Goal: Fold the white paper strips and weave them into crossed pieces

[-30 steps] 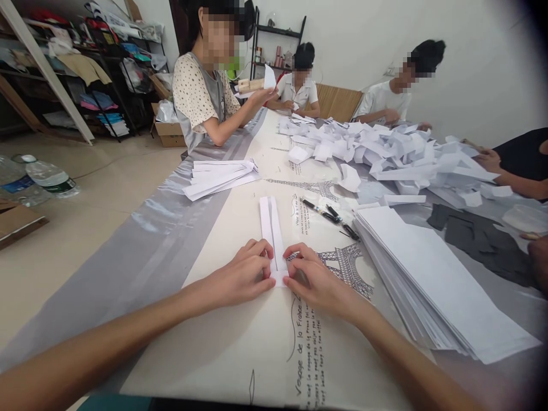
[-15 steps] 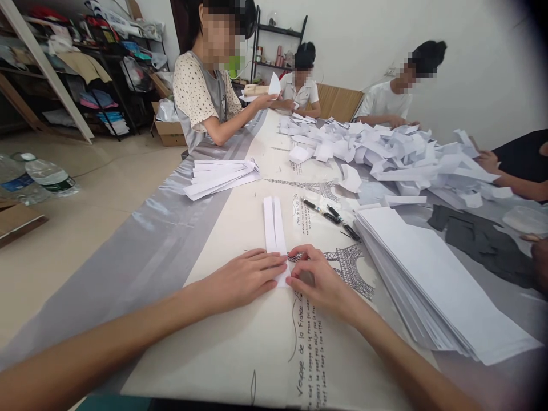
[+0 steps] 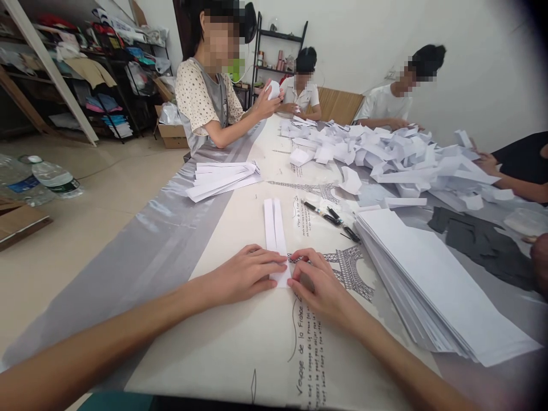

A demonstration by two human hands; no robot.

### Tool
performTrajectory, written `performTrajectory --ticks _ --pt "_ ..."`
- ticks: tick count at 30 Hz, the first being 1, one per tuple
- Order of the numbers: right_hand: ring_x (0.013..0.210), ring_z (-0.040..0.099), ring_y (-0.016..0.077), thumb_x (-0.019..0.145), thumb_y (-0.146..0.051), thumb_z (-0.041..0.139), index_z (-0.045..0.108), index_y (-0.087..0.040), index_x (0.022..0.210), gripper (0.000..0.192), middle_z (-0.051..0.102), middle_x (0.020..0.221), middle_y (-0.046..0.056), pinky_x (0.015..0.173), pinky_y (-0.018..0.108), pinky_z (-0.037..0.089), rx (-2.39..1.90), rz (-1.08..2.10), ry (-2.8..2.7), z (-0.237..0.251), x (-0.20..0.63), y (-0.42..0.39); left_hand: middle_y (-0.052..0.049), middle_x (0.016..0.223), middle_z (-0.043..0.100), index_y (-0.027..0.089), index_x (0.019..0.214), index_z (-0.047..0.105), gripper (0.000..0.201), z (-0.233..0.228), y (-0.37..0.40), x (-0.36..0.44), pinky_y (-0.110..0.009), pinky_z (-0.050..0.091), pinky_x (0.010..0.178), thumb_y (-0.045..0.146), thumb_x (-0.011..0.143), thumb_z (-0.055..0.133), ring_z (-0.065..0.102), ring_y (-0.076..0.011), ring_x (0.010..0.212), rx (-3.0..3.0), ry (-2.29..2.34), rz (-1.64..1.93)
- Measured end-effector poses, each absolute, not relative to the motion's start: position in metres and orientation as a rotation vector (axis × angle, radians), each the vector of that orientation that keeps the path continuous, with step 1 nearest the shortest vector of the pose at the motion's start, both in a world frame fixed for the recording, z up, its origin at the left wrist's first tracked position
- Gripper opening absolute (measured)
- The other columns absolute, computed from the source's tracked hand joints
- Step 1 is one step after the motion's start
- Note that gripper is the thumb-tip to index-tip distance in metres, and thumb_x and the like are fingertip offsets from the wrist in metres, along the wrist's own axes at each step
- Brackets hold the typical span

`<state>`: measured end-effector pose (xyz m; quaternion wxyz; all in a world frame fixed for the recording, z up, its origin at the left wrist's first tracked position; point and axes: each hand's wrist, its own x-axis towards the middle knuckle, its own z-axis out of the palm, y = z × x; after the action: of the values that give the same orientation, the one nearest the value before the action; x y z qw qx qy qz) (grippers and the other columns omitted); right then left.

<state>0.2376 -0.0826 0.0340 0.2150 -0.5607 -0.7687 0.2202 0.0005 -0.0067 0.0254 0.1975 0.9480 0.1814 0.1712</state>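
A folded white paper strip lies lengthwise on the printed tablecloth, with a narrow gap down its middle. Across its near part my left hand rests flat, fingers stretched out and pressing on the paper. My right hand has curled fingers, its thumb and fingertips pinching at the strip's right edge. Parts of the strip are hidden under the left fingers.
To the right stands a tall stack of white paper, with pens beside it. Farther back are a heap of folded papers and a fanned pile of strips. Several people sit around the table; one person handles paper.
My hands stay almost in place on the strip. The person at the back left has brought both hands together around a white paper piece. The view has shifted slightly.
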Motion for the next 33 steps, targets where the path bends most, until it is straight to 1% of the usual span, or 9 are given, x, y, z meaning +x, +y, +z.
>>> performTrajectory --ticks 3,6,10,14,20,23,26,29,33 --pt "0.124 0.054 0.0293 0.097 -0.021 0.058 0.057 -0.025 0.096 0.004 0.055 0.132 0.009 0.103 0.054 0.048 -1.514 0.535 -2.181 0.036 0.241 -0.082 -0.008 0.144 0.062 0.027 0.140 0.056 0.033 0.027 -0.008 0.000 -0.043 0.034 0.115 0.029 0.107 0.053 0.054 -0.0233 0.137 2.631 0.503 0.460" --pt "0.115 0.061 0.0286 0.099 -0.017 0.053 0.061 -0.026 0.110 0.016 0.060 0.132 0.011 0.097 0.051 0.051 -1.303 0.332 -2.372 0.040 0.244 -0.082 -0.007 0.145 0.061 0.029 0.141 0.054 0.035 0.029 -0.008 -0.002 -0.042 0.033 0.115 0.030 0.107 0.051 0.052 -0.0226 0.139 2.578 0.502 0.468" --pt "0.100 0.067 0.0264 0.102 -0.009 0.044 0.068 -0.024 0.114 0.031 0.072 0.110 0.009 0.086 0.046 0.054 -1.029 0.170 -2.607 0.042 0.250 -0.083 -0.006 0.146 0.060 0.030 0.141 0.053 0.037 0.030 -0.008 -0.003 -0.044 0.034 0.117 0.031 0.104 0.057 0.054 -0.0232 0.136 2.476 0.539 0.506" --pt "0.105 0.067 0.0278 0.100 -0.010 0.047 0.067 -0.023 0.126 0.036 0.073 0.113 0.010 0.090 0.048 0.054 -0.992 0.166 -2.653 0.042 0.256 -0.084 -0.004 0.145 0.061 0.030 0.130 0.058 0.028 0.029 -0.006 -0.003 -0.045 0.036 0.115 0.023 0.104 0.054 0.057 -0.0217 0.131 2.384 0.555 0.523" --pt "0.099 0.066 0.0248 0.099 -0.014 0.051 0.071 -0.027 0.122 0.033 0.072 0.115 0.007 0.091 0.049 0.054 -1.014 0.276 -2.604 0.047 0.259 -0.083 -0.003 0.143 0.062 0.029 0.129 0.057 0.030 0.026 -0.005 -0.004 -0.047 0.036 0.115 0.015 0.103 0.048 0.058 -0.0206 0.130 2.355 0.551 0.550" --pt "0.101 0.064 0.0241 0.099 -0.015 0.051 0.073 -0.029 0.119 0.033 0.070 0.117 0.007 0.091 0.048 0.055 -1.034 0.338 -2.571 0.047 0.260 -0.081 -0.003 0.140 0.062 0.028 0.125 0.056 0.028 0.030 -0.009 -0.003 -0.047 0.039 0.114 0.015 0.101 0.050 0.055 -0.0226 0.131 2.316 0.618 0.556" --pt "0.104 0.061 0.0252 0.098 -0.015 0.053 0.074 -0.030 0.119 0.034 0.065 0.126 0.008 0.088 0.047 0.056 -1.062 0.345 -2.572 0.046 0.261 -0.081 -0.006 0.137 0.060 0.025 0.111 0.056 0.017 0.036 -0.013 -0.003 -0.044 0.044 0.109 0.016 0.096 0.055 0.053 -0.0243 0.130 2.251 0.693 0.565" --pt "0.101 0.061 0.0247 0.097 -0.014 0.053 0.075 -0.029 0.120 0.034 0.062 0.128 0.009 0.085 0.045 0.056 -1.083 0.344 -2.575 0.047 0.260 -0.082 -0.008 0.133 0.056 0.022 0.095 0.054 0.005 0.038 -0.015 -0.003 -0.042 0.047 0.105 0.018 0.094 0.057 0.054 -0.0241 0.126 2.222 0.727 0.582" --pt "0.088 0.059 0.0206 0.099 -0.016 0.052 0.075 -0.030 0.120 0.034 0.061 0.118 0.009 0.073 0.038 0.053 -1.129 0.355 -2.571 0.047 0.260 -0.082 -0.008 0.129 0.054 0.020 0.084 0.054 0.011 0.037 -0.015 -0.001 -0.042 0.046 0.105 0.021 0.092 0.061 0.055 -0.0249 0.123 2.201 0.774 0.585"
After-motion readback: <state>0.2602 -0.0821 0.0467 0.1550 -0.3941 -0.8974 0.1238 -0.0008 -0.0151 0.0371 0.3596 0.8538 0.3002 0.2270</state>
